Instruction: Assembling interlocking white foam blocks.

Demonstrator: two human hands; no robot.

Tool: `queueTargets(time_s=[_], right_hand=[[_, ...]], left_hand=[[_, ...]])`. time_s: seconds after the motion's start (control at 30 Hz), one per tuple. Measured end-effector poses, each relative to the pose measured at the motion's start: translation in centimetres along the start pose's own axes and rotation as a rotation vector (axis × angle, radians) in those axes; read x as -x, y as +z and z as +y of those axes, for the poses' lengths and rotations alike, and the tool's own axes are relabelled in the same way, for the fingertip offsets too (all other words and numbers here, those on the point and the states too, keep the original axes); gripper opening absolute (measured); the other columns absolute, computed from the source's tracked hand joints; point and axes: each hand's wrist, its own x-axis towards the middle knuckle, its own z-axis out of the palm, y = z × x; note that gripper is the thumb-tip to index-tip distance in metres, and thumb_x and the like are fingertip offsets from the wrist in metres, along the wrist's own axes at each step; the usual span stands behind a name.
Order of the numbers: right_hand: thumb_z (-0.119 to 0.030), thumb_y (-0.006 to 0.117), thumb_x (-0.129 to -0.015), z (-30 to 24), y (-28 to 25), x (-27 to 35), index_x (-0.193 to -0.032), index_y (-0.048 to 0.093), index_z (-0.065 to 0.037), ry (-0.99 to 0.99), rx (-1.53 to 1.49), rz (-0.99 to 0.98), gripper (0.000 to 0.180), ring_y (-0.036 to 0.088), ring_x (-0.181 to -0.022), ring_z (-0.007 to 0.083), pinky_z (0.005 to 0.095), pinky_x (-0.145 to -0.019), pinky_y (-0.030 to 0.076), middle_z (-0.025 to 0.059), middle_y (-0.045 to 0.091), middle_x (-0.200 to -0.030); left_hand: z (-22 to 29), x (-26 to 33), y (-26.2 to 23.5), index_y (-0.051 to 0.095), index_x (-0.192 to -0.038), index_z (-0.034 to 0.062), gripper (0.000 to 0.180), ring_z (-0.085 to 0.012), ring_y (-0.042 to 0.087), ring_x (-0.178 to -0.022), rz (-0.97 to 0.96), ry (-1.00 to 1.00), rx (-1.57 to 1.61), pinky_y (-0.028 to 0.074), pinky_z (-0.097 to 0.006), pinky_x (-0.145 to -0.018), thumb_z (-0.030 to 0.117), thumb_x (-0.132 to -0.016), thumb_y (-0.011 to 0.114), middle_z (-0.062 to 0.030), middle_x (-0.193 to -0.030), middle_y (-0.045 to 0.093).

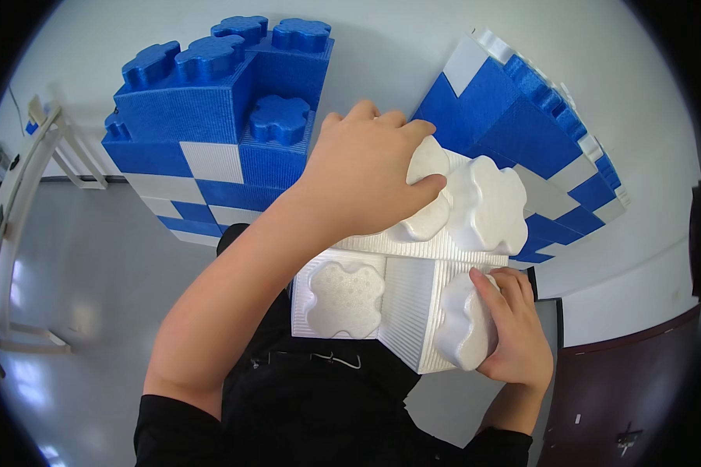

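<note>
A large white building block [410, 292] with ribbed sides, a recessed corner and several wavy-edged studs is held up in front of my body. My left hand [366, 171] reaches across its far side; the fingers curl over a stud and the thumb lies along that stud's right side. Part of the stud and the block's far edge are hidden under this hand. At the near right corner my right hand [518, 327] is closed round another stud [465, 323], thumb on top. A flat-topped stud [346, 300] shows in the recess at the near left.
To the far left rises a stepped stack of blue and white blocks [179, 113] with blue studs on top. Another blue and white stack [514, 132] stands at the far right, near the wall. A white frame [15, 210] is at the left, a dark red door [623, 389] at lower right.
</note>
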Motion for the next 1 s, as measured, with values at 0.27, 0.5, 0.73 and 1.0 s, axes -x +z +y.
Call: queueTargets(time_s=[0.27,0.5,0.73,1.0], right_hand=[[-0.015,0.095,-0.056,-1.3,-1.7,-0.7,-0.153,0.051,-0.006,0.014,0.097,-0.155,0.107,0.05,-0.129,0.0486,0.0555,-0.112,0.042,0.0238,0.055,-0.136],[-0.015,0.094,-0.059,-1.4,-4.5,-0.3,-0.15,0.052,-0.002,-0.032,0.095,-0.105,0.101,0.053,-0.125,0.0492,0.0571,-0.107,0.046,0.0258,0.055,-0.134],[-0.022,0.093,-0.066,-4.7,-9.8,4.5,-0.154,0.045,0.004,-0.064,0.237,0.396,0.103,0.058,-0.109,0.0422,0.057,-0.098,0.049,0.0272,0.06,-0.123],[-0.023,0.095,-0.058,-6.6,-4.7,-1.5,-0.152,0.051,0.003,-0.133,-0.028,0.075,0.107,0.057,-0.113,0.0469,0.0564,-0.1,0.048,0.0264,0.058,-0.126]], left_hand=[[0.0,0.1,0.4,0.071,-0.136,0.0097,0.059,-0.0341,0.065,-0.115,-0.007,-0.025,-0.012,0.05,-0.05,-0.099,0.046,-0.089,0.075,-0.0123,-0.119,0.075],[0.2,-0.7,0.2,0.071,-0.136,0.0104,0.06,-0.0338,0.066,-0.115,-0.079,-0.062,-0.021,0.051,-0.049,-0.099,0.048,-0.089,0.074,-0.0126,-0.119,0.074],[-0.4,-1.1,0.3,0.07,-0.139,0.0115,0.062,-0.0334,0.065,-0.118,-0.107,-0.073,-0.058,0.051,-0.05,-0.1,0.05,-0.091,0.072,-0.0119,-0.122,0.074],[-0.3,-0.8,0.4,0.07,-0.139,0.0117,0.062,-0.0339,0.064,-0.121,-0.107,-0.065,-0.064,0.049,-0.05,-0.102,0.051,-0.091,0.073,-0.0119,-0.124,0.074]])
